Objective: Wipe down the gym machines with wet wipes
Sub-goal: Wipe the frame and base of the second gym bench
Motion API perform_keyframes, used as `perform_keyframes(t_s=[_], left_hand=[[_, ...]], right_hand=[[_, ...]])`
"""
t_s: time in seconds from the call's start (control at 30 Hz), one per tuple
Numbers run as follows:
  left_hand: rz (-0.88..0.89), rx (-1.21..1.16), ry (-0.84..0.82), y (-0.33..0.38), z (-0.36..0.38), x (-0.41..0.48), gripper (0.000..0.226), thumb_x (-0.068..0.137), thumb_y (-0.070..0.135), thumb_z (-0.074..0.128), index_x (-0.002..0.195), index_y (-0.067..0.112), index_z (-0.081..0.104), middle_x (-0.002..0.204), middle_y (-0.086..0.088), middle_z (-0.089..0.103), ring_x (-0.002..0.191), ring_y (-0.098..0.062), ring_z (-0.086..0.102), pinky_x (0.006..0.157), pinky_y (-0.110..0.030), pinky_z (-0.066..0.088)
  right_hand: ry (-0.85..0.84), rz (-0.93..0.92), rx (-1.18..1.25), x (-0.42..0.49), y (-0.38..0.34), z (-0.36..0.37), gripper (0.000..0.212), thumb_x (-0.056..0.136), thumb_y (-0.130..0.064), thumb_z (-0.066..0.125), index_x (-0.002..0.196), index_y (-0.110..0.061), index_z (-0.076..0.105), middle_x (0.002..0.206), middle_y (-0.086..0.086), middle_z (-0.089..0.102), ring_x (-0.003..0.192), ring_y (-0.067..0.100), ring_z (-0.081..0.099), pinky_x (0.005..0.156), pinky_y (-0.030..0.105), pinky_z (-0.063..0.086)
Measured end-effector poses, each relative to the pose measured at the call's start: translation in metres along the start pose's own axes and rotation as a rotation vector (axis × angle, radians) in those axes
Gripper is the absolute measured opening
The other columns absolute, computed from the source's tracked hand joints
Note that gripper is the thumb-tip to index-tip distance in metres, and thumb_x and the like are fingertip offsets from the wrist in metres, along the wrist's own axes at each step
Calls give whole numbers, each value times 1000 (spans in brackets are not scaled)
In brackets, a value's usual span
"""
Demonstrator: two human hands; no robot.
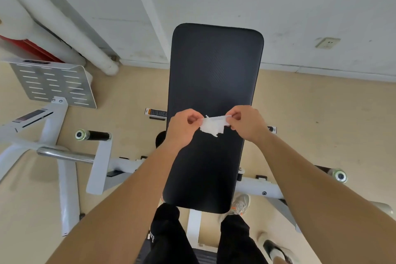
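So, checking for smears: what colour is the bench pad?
The bench pad is black, seen in the head view.

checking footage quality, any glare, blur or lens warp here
Head view: soft even light, weak shadows on the floor; small glare on the chrome bar; wide-angle warp slants the pipe; the wipe, pinched by left hand and right hand over the pad, is sharp; the bottom-right shoe is blurred.
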State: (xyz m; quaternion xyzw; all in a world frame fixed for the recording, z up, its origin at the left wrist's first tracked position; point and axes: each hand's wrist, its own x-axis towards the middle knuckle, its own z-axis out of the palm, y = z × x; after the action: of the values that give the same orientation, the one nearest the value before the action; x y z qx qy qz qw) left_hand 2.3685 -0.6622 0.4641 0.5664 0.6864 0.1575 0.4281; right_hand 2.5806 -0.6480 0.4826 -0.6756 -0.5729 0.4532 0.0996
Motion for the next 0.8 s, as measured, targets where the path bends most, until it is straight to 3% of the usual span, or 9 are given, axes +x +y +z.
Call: perform_keyframes(t_s=[0.13, 0.27, 0.43, 0.53, 0.63, 0.8], left_hand=[[-8, 16, -16, -3, 0, 13, 11, 95, 16, 66, 100, 26, 69, 98, 11, 69, 89, -5, 64, 78, -15, 48], [39, 1, -2, -5, -8, 19, 12, 94, 13, 67, 102, 22, 70, 101, 8, 70, 92, -7, 65, 85, -22, 52], [39, -45, 2, -4, -19, 24, 22, 96, 9, 59, 110, 25, 67, 103, 11, 68, 97, -6, 63, 92, -25, 52], [18, -114, -59, 2, -17, 28, 28, 93, 25, 66, 120, 28, 62, 105, 11, 62, 99, -6, 59, 88, -20, 48], [64, -13, -3, -1, -13, 38, 24, 90, 37, 69, 112, 26, 68, 104, 10, 57, 93, -7, 57, 76, -14, 39], [-8, -140, 85, -17, -18, 58, 11, 91, 21, 61, 99, 24, 67, 97, 9, 67, 93, -8, 62, 75, -23, 47]], right_hand=[[44, -37, 82, 15, -5, 2, 15, 93, -18, 59, 86, -28, 68, 87, -15, 68, 83, 2, 61, 67, 16, 42], [13, -51, 144, 28, -16, -2, 16, 90, -18, 59, 80, -29, 67, 86, -13, 69, 85, 4, 63, 72, 22, 45], [-40, -96, 150, 42, -33, -4, 11, 94, -20, 58, 88, -27, 66, 89, -10, 71, 84, 6, 66, 76, 24, 49], [-58, -133, 137, 49, -43, -1, 10, 96, -21, 57, 92, -27, 64, 88, -9, 72, 82, 7, 67, 75, 25, 51], [-83, -164, 119, 58, -51, 3, 13, 96, -17, 56, 92, -28, 63, 87, -9, 71, 84, 10, 69, 79, 31, 57], [-5, -187, 58, 73, -56, 5, 19, 94, -13, 54, 92, -30, 63, 83, -5, 70, 79, 14, 66, 68, 26, 50]])
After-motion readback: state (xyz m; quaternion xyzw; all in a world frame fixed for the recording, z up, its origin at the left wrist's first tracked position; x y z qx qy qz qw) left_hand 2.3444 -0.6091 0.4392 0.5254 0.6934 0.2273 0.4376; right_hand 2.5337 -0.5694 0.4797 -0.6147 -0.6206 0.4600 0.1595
